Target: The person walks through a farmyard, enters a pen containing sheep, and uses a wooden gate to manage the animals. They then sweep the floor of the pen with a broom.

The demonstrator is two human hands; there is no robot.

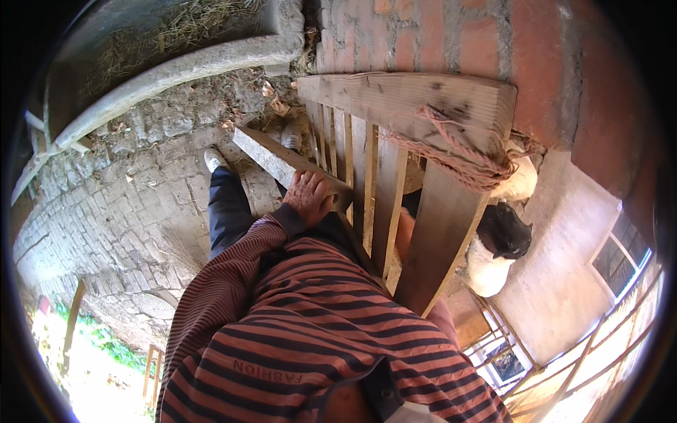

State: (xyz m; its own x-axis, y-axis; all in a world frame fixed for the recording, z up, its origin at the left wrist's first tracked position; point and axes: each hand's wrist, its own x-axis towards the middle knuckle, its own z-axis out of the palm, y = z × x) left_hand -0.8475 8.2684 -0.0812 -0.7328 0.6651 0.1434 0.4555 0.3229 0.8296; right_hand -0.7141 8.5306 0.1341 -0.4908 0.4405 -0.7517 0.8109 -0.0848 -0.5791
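My left hand grips the near end of a thick, pale beam, fingers curled over its top. To its right stands a wooden slatted gate with a broad top rail. Reddish twine is wound around the rail's near right end. My right arm passes behind the slats; a patch of skin, perhaps my right hand, shows through a gap, and what it holds is hidden. Beyond the gate are a sheep with a black head and a pale animal, partly hidden by the twine.
A brick wall rises beside the gate. At upper left, a trough with a pale rim holds straw. Paving bricks cover the ground around my shoes. A pale wall with a window and wooden poles stand at right.
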